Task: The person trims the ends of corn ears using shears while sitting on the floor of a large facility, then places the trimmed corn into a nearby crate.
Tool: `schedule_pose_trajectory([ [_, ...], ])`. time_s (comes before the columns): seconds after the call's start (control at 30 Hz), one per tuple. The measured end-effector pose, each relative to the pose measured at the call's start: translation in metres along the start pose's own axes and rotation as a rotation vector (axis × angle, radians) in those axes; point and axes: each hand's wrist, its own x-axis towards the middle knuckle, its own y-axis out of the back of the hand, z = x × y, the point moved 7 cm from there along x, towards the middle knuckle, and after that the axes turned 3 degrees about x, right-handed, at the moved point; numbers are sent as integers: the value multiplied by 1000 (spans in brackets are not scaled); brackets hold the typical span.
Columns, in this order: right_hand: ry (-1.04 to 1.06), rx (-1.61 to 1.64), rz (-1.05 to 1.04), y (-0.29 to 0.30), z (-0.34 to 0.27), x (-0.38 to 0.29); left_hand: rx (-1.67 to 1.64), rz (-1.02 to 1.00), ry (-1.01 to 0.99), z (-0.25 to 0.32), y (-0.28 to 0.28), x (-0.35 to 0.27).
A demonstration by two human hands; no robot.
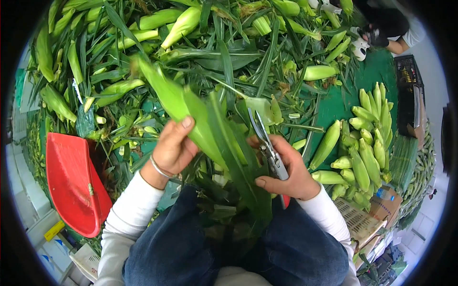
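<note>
My left hand (176, 147), with a bangle on its wrist, holds an ear of corn (168, 94) in its green husk, tilted up to the left. Long loose husk leaves (232, 153) hang from the ear between my hands. In my right hand (291, 169) are pruning shears (270, 153) with grey and red handles, blades pointing up and apart. The right fingers behind the leaves are partly hidden. Beyond my hands lies a heap of unhusked corn ears (182, 26) and cut leaves. Trimmed ears (365, 153) are piled at the right.
A red plastic scoop (68, 178) stands at the left. On the right are a black crate (408, 75), a cardboard box (386, 207), a beige plastic basket (357, 220) and a heap of green pods (422, 168). Another person's gloved hand (375, 37) is at the upper right.
</note>
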Motion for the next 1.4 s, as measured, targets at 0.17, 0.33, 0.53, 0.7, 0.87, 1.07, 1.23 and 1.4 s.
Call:
schedule_pose_trajectory([
  [0.17, -192, 226, 224, 33, 0, -3, 194, 268, -430, 91, 1, 10],
  [0.33, -207, 36, -29, -2, 16, -9, 109, 521, -443, 95, 43, 9],
  [0.53, -97, -103, 108, -8, 27, 45, 44, 604, -285, 42, 42, 4],
  [0.7, 55, -332, 178, -5, 40, 48, 105, 638, -275, 21, 35, -3],
  [0.87, -201, 70, 242, -9, 51, 29, -59, 622, -164, 29, 57, -4],
  [1.07, 514, -844, 316, -16, -33, 42, 109, 529, -139, 36, 50, 2],
  [1.23, 5, -282, 61, -19, 14, 43, -2, 322, -167, 42, 29, 7],
  [1.4, -216, -19, 242, 22, 31, 22, -399, 107, -9, 28, 35, 12],
])
